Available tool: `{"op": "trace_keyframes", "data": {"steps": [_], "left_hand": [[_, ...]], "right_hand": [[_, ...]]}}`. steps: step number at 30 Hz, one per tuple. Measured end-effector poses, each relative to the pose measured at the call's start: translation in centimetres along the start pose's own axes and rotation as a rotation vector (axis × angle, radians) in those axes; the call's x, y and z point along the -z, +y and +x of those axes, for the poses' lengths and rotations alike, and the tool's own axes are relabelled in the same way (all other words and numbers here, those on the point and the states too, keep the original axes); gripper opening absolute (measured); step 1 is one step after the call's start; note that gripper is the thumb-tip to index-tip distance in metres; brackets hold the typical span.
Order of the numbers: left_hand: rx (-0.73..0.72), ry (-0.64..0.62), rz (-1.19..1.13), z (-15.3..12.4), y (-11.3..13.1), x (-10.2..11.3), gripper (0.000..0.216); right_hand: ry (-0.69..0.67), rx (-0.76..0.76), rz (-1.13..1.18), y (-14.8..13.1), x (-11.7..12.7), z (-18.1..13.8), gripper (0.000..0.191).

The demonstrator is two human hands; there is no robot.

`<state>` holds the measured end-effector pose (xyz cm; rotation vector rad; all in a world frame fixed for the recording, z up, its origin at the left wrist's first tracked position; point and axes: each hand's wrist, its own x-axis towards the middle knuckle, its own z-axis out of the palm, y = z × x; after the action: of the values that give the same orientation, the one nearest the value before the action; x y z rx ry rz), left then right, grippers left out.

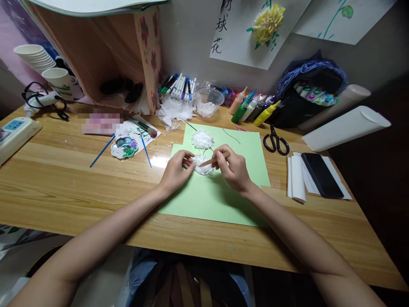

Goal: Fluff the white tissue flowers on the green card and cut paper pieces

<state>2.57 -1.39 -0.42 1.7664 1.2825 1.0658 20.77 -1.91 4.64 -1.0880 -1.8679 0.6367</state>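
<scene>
Right hand [233,169] pinches my stick [207,163]; left hand [177,172], grip unclear, meets a seemingly part-covered disc [205,171]; white puff [202,139] beyond looks full

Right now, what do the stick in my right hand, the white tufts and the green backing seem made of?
Stick: probably unfinished wood, given its matte brown surface. White tufts: perhaps tissue paper, matte, judging by the ruffled edges; thin fabric is possible. Green backing: likely paper or thin card, flat and matte with crisp edges.
</scene>
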Motion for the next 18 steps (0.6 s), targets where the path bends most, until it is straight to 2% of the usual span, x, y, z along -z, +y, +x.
{"op": "trace_keyframes", "data": {"steps": [18], "left_hand": [[-0.002,0.002,0.001,-0.04,0.12,0.09,0.018]], "right_hand": [[0.041,-0.001,-0.049,0.03,-0.57,0.31,0.021]]}}
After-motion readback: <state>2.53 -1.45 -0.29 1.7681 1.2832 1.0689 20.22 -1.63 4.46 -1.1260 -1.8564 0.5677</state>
